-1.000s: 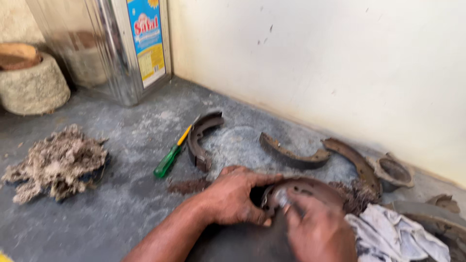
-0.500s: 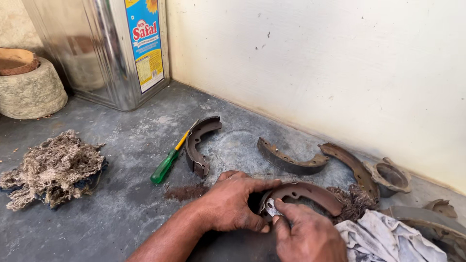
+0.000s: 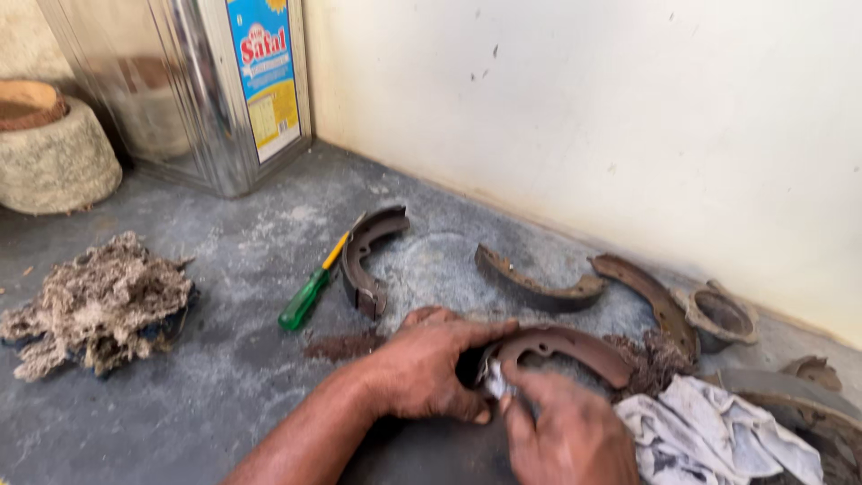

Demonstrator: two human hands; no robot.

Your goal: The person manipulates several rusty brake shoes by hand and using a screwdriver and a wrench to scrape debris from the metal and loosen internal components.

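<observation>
We are looking down at a grey concrete floor (image 3: pixel 224 377) beside a pale wall (image 3: pixel 628 117). At about five o'clock in the view, our left hand (image 3: pixel 426 368) is closing its fingers around the near end of a rusty curved brake shoe (image 3: pixel 566 346), gripping it against the floor. Our right hand (image 3: pixel 566 436), at six o'clock, is pinching a small scrap of white cloth (image 3: pixel 494 382) against that same end of the shoe; its fingers are closed on the cloth.

At eleven o'clock a tall square metal tin (image 3: pixel 189 85) is standing in the corner, shiny and silver, carrying an upright rectangular label (image 3: pixel 267 76) on its right face: blue at the top with red lettering, yellow lower down.

At nine o'clock a wad of grey fibrous waste (image 3: pixel 94 301) is lying on the floor. Near the centre a green-handled screwdriver (image 3: pixel 310 292) is lying just beside a second brake shoe (image 3: pixel 364 256). At three o'clock two more shoes (image 3: pixel 539 283) are lying near the wall, with a small rusty cup-shaped part (image 3: pixel 718 314) beyond them. At four o'clock a crumpled white rag (image 3: pixel 709 436) is lying just beside our right hand.
</observation>
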